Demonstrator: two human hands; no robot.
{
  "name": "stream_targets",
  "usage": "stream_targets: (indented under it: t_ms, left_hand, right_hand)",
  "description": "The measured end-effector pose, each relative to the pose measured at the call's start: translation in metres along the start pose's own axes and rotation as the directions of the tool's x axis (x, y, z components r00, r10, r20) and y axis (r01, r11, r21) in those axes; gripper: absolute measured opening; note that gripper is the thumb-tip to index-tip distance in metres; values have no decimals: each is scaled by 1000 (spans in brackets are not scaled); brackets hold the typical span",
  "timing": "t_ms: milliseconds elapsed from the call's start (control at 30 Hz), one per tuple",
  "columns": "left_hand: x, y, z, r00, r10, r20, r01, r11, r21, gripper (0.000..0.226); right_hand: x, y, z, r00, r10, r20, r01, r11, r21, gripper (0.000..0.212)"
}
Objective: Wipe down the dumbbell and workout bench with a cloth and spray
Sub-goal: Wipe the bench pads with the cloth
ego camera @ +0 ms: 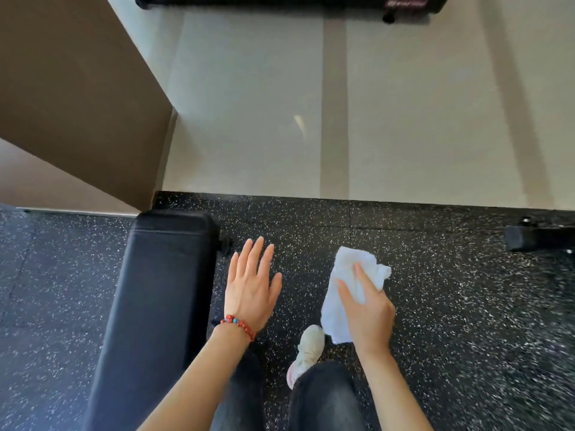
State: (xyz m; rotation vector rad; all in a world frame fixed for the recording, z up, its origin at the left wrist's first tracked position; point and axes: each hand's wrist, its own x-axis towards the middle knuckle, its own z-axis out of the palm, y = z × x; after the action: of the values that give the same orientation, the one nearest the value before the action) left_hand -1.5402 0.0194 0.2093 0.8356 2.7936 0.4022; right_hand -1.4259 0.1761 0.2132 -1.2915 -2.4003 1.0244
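- One view only, the head camera, looking steeply down at both hands over a speckled black rubber floor [435, 306].
- Right hand [368, 309] pinches a crumpled white cloth [345, 275]: its fingers [361, 276] lie across the top of the cloth, which hangs in the air above the floor and touches nothing else.
- Left hand [250, 287] holds nothing, its fingers straight and spread wide, palm down, hovering just beside the right edge of the black padded bench [165, 284]; I cannot tell whether it touches the pad.
- Bench lies to the left of both hands, and its long axis runs away from the person toward the pale floor [342, 119] beyond.
- Left hand is the nearer to the bench; the cloth hand is farther off, with the left hand between it and the pad.
- My judgement: the cloth must travel leftward across the body to reach the pad, so the empty left hand would need to move aside or brace the bench.
- No spray bottle shows.
- Dark, blurred equipment [541, 237] at the right edge may be a dumbbell, but I cannot tell.
- Below the hands are dark trouser legs and a white shoe [308, 346]; a red bead bracelet [238, 325] circles the left wrist.
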Motion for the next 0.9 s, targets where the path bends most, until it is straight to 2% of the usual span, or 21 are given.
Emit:
stream_targets:
  t_ms: [300,600,900]
  left_hand:
    - [60,120,-10,984,176,-11,-176,984,4,51]
    - [151,188,-13,929,362,74,-366,930,42,53]
    - [271,265,-12,792,586,173,-598,801,24,50]
  right_hand:
    - [64,37,-95,985,59,-161,-53,998,43,47]
    - [129,48,-129,941,196,-275,-186,981,62,49]
    - [216,40,-158,846,369,-386,-331,930,163,48]
